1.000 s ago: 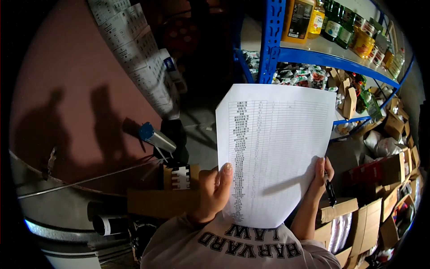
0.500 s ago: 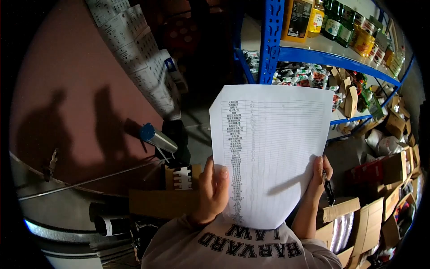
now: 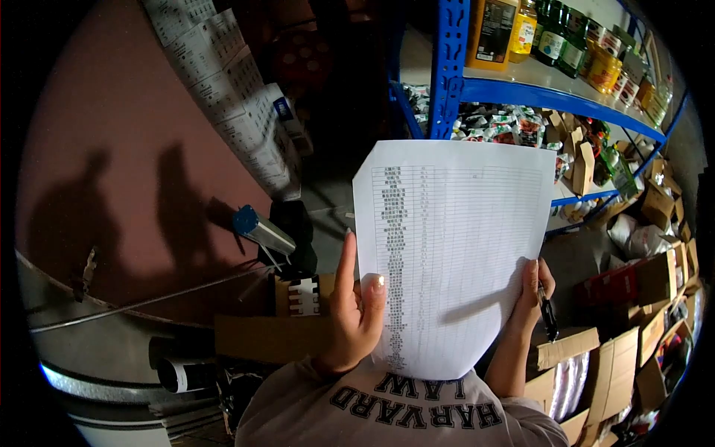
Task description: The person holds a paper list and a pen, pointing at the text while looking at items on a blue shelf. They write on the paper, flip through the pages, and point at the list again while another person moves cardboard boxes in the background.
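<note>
A white printed sheet (image 3: 469, 246), with a table of small text down its left side, is held up in front of my chest. My left hand (image 3: 356, 313) is at its lower left edge, with the thumb over the front and the fingers stretched upward beside the edge. The sheet's edge sits in the gap between thumb and fingers. My right hand (image 3: 530, 294) grips the right edge, thumb on the front. A black pen (image 3: 548, 316) also lies in that hand, pointing down. The fingers behind the sheet are hidden.
Blue metal shelving (image 3: 551, 94) at upper right carries bottles (image 3: 558, 41) and packets (image 3: 514, 123). Open cardboard boxes (image 3: 607, 372) crowd the right side. Printed papers (image 3: 223, 74) hang along the wall at upper left. A blue-capped cylinder (image 3: 261, 227) leans near a thin metal rod (image 3: 164, 300).
My left fingers have straightened and lifted out to the left of the sheet's edge. The sheet has shifted slightly right. My right hand and the pen have barely moved.
</note>
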Demonstrator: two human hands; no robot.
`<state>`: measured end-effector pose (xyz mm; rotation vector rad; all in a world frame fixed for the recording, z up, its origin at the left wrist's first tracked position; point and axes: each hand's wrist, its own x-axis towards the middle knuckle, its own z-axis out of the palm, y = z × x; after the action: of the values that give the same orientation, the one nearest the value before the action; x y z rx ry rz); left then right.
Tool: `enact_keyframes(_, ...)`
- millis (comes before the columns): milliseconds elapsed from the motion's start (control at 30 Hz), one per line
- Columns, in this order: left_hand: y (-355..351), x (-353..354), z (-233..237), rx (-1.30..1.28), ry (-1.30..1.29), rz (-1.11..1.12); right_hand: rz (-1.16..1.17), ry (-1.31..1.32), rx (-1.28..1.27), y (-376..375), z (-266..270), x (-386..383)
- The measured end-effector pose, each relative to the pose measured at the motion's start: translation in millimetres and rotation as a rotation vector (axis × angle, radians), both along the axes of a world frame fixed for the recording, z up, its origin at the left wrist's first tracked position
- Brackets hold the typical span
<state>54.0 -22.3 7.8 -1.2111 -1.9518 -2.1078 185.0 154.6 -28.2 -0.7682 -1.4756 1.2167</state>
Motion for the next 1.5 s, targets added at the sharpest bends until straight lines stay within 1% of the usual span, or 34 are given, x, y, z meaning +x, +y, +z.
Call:
enact_keyframes(133, -3, 1, 0, -0.064, 0.033, 0.033, 0.006, -0.003, 0.009, 1, -1, 2)
enact_keyframes(200, -5, 6, 3, -0.03, -0.153, -0.022, 0.009, -0.007, 0.006, 1, 0, 3)
enact_keyframes(267, -4, 4, 0, -0.033, -0.094, -0.002, 0.001, -0.019, 0.007, 2, -2, 5)
enact_keyframes(300, -1, -1, -7, -0.054, 0.058, 0.046, -0.003, -0.025, 0.007, 2, -3, 6)
enact_keyframes(367, 0, -3, -10, -0.089, 0.191, 0.094, -0.019, -0.015, -0.003, 1, -1, 6)
enact_keyframes(467, -1, -2, -7, -0.088, 0.134, 0.094, -0.021, -0.011, -0.001, 0, -1, 5)
enact_keyframes(533, 1, 0, -5, -0.03, 0.1, 0.098, -0.015, -0.01, -0.006, 0, -3, 8)
enact_keyframes(600, -1, 4, -2, -0.076, 0.021, 0.05, -0.008, -0.006, -0.018, 2, -6, 12)
enact_keyframes(700, -1, 4, -2, -0.129, 0.025, 0.04, -0.013, 0.007, -0.045, 1, -5, 14)
enact_keyframes(900, 0, 6, -2, -0.088, -0.002, -0.002, 0.008, -0.028, 0.018, 3, -6, 19)
enact_keyframes(1000, 1, 7, -1, -0.088, 0.006, 0.026, 0.011, -0.024, 0.031, 4, -8, 20)
enact_keyframes(1067, 3, 7, -1, -0.008, 0.003, 0.034, -0.003, -0.012, 0.041, 4, -6, 18)
enact_keyframes(1133, 5, 2, 1, 0.162, -0.011, 0.016, -0.012, -0.007, 0.047, 1, -5, 14)
enact_keyframes(1167, 5, 0, 10, 0.157, 0.105, 0.099, -0.012, -0.008, 0.046, 2, -6, 15)
enact_keyframes(1233, -7, -4, 16, 0.265, 0.22, 0.062, 0.002, -0.012, 0.044, 1, -5, 17)
enact_keyframes(1267, -21, -3, 19, 0.308, 0.233, -0.113, 0.016, -0.013, 0.044, 1, -4, 17)
enact_keyframes(1300, -15, 1, 23, 0.641, 0.217, -0.366, 0.03, -0.014, 0.044, 0, -3, 17)
enact_keyframes(1333, -14, 3, 31, 0.804, 0.203, -0.608, 0.035, -0.004, 0.039, 0, -3, 17)
enact_keyframes(1400, -21, 15, 44, 0.892, 0.164, -0.917, 0.045, 0.014, 0.026, 0, -4, 15)
enact_keyframes(1433, -24, 19, 50, 0.91, 0.155, -1.001, 0.048, 0.006, 0.034, 0, -3, 15)
enact_keyframes(1500, -27, 25, 58, 0.924, 0.144, -1.084, 0.054, -0.015, 0.05, -1, -3, 17)
